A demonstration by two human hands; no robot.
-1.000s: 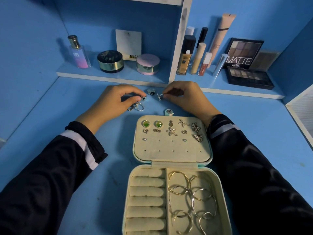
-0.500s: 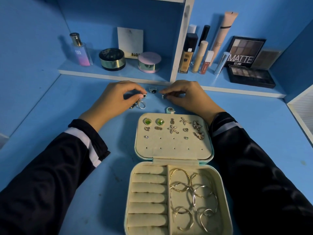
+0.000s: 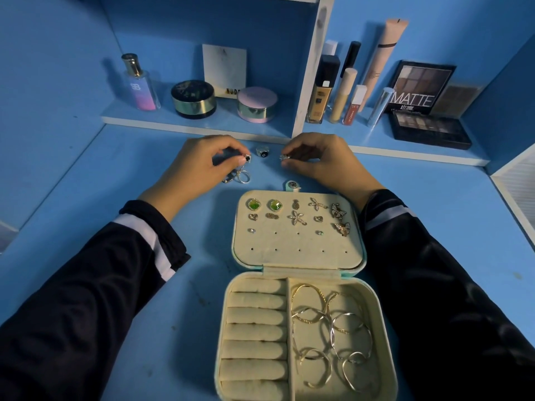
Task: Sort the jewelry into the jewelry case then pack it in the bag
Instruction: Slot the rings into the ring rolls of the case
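An open cream jewelry case [image 3: 373,328] lies before me on the blue desk. Several stud earrings [image 3: 295,217] are pinned in its flat lid, and several hoop bangles [image 3: 330,331] fill its right compartment beside empty ring rolls [image 3: 254,328]. Beyond the case, my left hand [image 3: 199,166] pinches a small square dark-faced ring [image 3: 247,158], with a few loose rings [image 3: 238,178] just below it on the desk. My right hand [image 3: 321,160] pinches a small sparkly ring [image 3: 284,157]. A silver ring with a dark stone [image 3: 263,151] lies between the hands.
A low shelf [image 3: 202,127] runs along the back with a perfume bottle [image 3: 140,82], two round compacts, foundation tubes [image 3: 341,88] and eyeshadow palettes [image 3: 428,128]. A white panel [image 3: 515,195] juts in at the right. The case's snap tab [image 3: 292,185] sticks out behind the lid.
Both hands have drawn slightly apart, each lifting a small ring off the desk. The dark-stone ring between them stayed put.
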